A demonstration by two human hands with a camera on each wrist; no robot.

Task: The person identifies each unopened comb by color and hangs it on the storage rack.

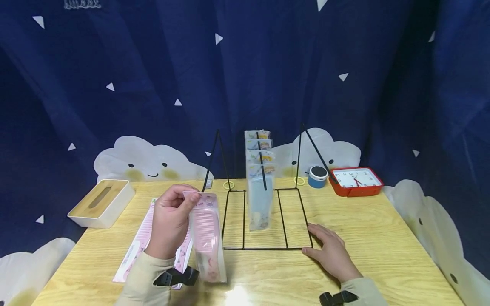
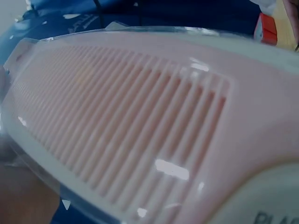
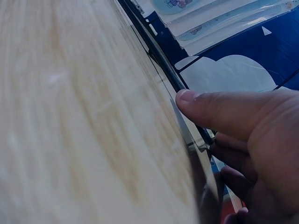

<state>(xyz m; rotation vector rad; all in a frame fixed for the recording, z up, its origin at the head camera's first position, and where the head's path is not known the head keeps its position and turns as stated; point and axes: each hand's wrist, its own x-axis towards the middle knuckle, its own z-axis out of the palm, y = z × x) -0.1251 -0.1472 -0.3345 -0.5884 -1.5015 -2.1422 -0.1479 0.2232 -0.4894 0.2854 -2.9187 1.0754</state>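
My left hand [image 1: 172,216] pinches the top of a clear-packaged pink comb [image 1: 206,231] between thumb and fingers. The pack hangs in front of the black wire display rack's [image 1: 264,249] left side. In the left wrist view, the comb's teeth [image 2: 126,112] fill most of the picture. At the rack's front right corner, my right hand [image 1: 331,250] rests with fingers extended, its thumb touching the front bar. Several packaged blue combs [image 1: 260,204] hang in a row on the rack's middle prong. More packaged pink combs [image 1: 134,248] lie on the table, partly hidden behind my left forearm.
A white tissue box [image 1: 122,199] with a wooden lid stands at the left. Behind the rack on the right are a small blue round speaker [image 1: 317,182] and a red-framed clock [image 1: 356,193]. A dark blue curtain [image 1: 245,85] hangs behind the wooden table [image 1: 383,255].
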